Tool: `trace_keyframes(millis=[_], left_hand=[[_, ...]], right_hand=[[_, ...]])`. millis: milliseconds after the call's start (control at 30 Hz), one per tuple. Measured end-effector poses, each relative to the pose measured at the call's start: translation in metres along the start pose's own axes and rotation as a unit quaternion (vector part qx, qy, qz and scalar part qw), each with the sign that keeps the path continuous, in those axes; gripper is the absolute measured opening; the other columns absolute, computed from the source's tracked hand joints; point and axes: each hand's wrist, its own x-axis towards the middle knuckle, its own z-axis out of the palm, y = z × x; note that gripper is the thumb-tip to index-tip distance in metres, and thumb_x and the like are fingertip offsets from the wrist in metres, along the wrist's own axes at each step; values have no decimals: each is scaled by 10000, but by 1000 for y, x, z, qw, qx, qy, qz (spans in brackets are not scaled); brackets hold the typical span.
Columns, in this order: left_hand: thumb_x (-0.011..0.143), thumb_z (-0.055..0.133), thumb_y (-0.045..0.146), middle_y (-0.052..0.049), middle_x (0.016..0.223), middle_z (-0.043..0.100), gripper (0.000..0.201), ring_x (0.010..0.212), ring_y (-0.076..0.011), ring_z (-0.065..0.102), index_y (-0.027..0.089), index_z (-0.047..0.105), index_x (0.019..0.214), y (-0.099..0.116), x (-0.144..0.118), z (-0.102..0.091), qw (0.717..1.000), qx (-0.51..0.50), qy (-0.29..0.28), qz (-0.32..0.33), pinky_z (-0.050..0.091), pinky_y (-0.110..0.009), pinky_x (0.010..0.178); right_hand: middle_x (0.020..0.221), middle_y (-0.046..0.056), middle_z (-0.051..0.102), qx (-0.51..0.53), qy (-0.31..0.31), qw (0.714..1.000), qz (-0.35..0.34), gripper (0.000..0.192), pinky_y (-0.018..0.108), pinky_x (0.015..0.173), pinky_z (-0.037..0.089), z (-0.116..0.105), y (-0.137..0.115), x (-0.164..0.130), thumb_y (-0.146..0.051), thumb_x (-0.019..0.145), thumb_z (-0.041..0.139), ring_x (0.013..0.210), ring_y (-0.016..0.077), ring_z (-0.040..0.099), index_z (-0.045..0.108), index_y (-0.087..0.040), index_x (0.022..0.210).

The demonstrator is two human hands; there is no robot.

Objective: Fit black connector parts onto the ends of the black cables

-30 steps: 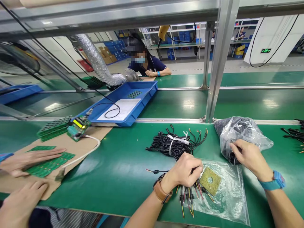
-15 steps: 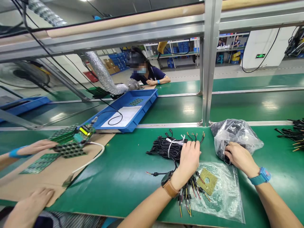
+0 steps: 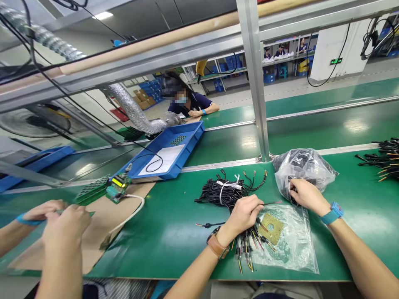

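Note:
My left hand (image 3: 245,212) is closed with thumb and forefinger pinching a thin black cable (image 3: 272,203), whose end points right. Just behind it lies a bundle of black cables (image 3: 218,193), bound with a white tie. Loose cables with stripped wire ends (image 3: 246,249) spread out below the hand. My right hand (image 3: 304,195) has its fingers curled at the opening of a clear plastic bag (image 3: 314,168) with dark contents; what they grip is hidden. Between my forearms, a yellowish square sponge with a hole (image 3: 277,232) rests on a flat clear plastic bag (image 3: 296,253).
A co-worker's hands (image 3: 67,222) hold a green board at left, beside a circuit board with a lit display (image 3: 117,187). A blue tray (image 3: 174,168) sits behind. More cables (image 3: 385,160) lie far right. A metal post (image 3: 254,83) rises ahead; another person sits opposite.
My left hand has moved from the bundle's tie down and slightly left, now with a cable pinched in it. My right hand stays at the bag. The co-worker's hands have come together and lifted a board.

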Motion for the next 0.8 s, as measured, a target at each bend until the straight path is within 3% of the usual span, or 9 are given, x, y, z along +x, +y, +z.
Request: trace_keyframes(millis=[100, 167, 367, 467, 600, 700, 800], left_hand=[[1025, 501, 255, -54, 784, 647, 228, 703, -148, 595, 156, 678, 919, 0, 0, 21, 991, -53, 117, -39, 460, -256, 649], [1024, 512, 273, -52, 793, 648, 234, 714, -149, 599, 160, 679, 905, 2, 4, 32, 980, -80, 166, -72, 463, -259, 651], [1017, 525, 314, -38, 756, 614, 276, 650, -138, 551, 151, 689, 866, 4, 18, 42, 962, -100, 218, -127, 427, -258, 594], [996, 551, 272, -42, 788, 670, 221, 688, -145, 605, 159, 711, 894, 2, 13, 35, 972, -113, 167, -118, 465, -256, 637], [959, 592, 204, -19, 829, 729, 179, 765, -158, 663, 187, 690, 1108, 1, -4, 15, 989, -108, 24, -97, 505, -265, 751], [968, 585, 191, -18, 832, 718, 95, 783, -166, 638, 194, 671, 1009, 4, -13, 4, 994, -64, -50, -67, 480, -282, 774], [980, 552, 162, -39, 847, 678, 139, 811, -175, 605, 183, 647, 881, 7, -13, 1, 996, -24, -87, -27, 459, -297, 795]], right_hand=[[825, 51, 679, 14, 5, 1000, -1, 83, 282, 675, 365, 1, -1, 1, -116, 885, 553, 780, 206, 623, 603, -179, 866], [860, 63, 680, 20, 12, 1000, -4, 96, 284, 709, 387, 0, -1, 1, -129, 914, 529, 802, 208, 624, 612, -171, 888], [930, 121, 680, 41, 36, 998, -1, 215, 318, 799, 434, -13, -1, -1, -192, 1002, 448, 886, 246, 645, 651, -149, 945], [898, 108, 689, 56, 34, 998, -5, 237, 319, 732, 436, -23, -2, -5, -270, 1024, 452, 811, 241, 651, 634, -168, 911], [742, 32, 670, 109, -7, 993, -50, 285, 289, 633, 407, -42, -9, -14, -376, 1040, 445, 661, 197, 620, 592, -205, 865], [663, 7, 640, 212, -83, 969, -92, 320, 270, 580, 384, -53, -20, -22, -432, 1028, 453, 594, 173, 574, 567, -209, 828], [658, 8, 665, 302, -185, 927, -122, 325, 254, 574, 395, -54, -34, -27, -435, 1027, 452, 569, 156, 574, 559, -203, 827]])
